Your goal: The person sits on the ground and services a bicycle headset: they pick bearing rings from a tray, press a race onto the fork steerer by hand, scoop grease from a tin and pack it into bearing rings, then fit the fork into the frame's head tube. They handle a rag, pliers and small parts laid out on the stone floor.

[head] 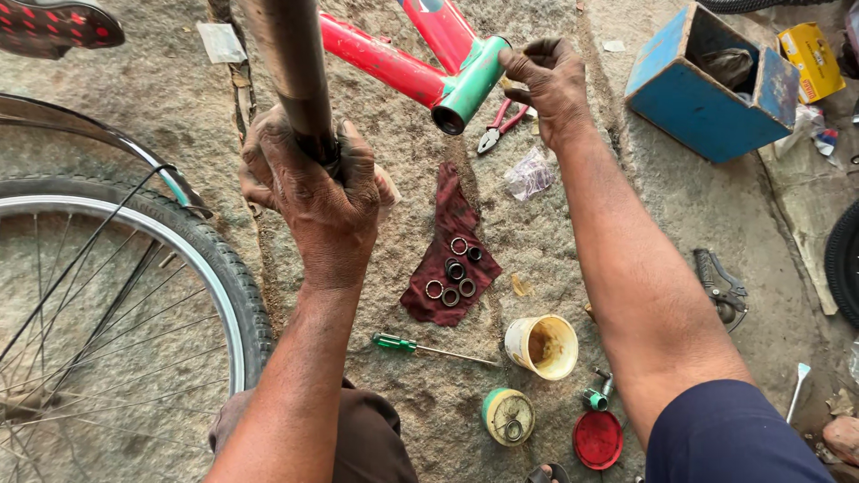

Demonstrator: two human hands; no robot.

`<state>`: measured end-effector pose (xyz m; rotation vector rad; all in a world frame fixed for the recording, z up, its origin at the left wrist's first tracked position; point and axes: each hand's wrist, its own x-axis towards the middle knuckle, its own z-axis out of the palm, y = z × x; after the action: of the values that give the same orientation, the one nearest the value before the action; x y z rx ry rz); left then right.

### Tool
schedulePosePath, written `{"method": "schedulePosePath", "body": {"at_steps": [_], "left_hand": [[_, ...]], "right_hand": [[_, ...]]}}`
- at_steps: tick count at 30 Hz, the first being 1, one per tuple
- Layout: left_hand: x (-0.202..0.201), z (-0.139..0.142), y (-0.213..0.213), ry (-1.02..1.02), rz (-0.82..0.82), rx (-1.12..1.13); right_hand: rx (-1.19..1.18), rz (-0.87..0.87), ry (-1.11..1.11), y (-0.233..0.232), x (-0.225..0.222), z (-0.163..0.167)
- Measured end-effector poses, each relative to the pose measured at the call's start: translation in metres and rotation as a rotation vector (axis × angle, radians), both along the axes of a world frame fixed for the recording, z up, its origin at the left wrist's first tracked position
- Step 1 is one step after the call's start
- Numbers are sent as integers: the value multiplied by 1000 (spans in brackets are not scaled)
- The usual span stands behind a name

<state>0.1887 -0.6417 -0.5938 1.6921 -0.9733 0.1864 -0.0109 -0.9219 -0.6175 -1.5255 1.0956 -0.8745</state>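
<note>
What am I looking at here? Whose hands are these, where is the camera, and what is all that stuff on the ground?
The camera sits on a person's head and looks down at their own bare hands. The left hand grips a dark metal tube. The right hand rests on the green head tube of a red bicycle frame. A bicycle wheel stands at left. On the stone ground lie a dark red rag with metal rings, a green-handled screwdriver, pliers, a yellowish cup and a blue box.

Open-air bicycle repair spot: stone ground (644, 206), wheel (116, 295), pliers (497, 128), blue toolbox (707, 107).
</note>
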Motion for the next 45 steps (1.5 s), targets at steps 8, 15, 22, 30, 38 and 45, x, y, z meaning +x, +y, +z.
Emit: {"method": "schedulePosePath", "body": {"at_steps": [8,15,22,30,38,45], "left_hand": [[1,-4,-1,15,-16,-2],[0,-5,0,30,-51,-24],[1,-5,0,41,-38,-8],[2,-6,-1,-4,-31,0],[2,-5,-1,12,-46,6],[3,-8,0,-35,-37,-4]], "right_hand": [[123,30,6,-10,-7,-5],[125,145,-14,-13,1,-5],[44,99,129,-10,-4,-9],[273,223,-328,-20,-8,-11],[-113,185,328,-15,-13,-15],[-209,78,180,-21,-22,-15]]}}
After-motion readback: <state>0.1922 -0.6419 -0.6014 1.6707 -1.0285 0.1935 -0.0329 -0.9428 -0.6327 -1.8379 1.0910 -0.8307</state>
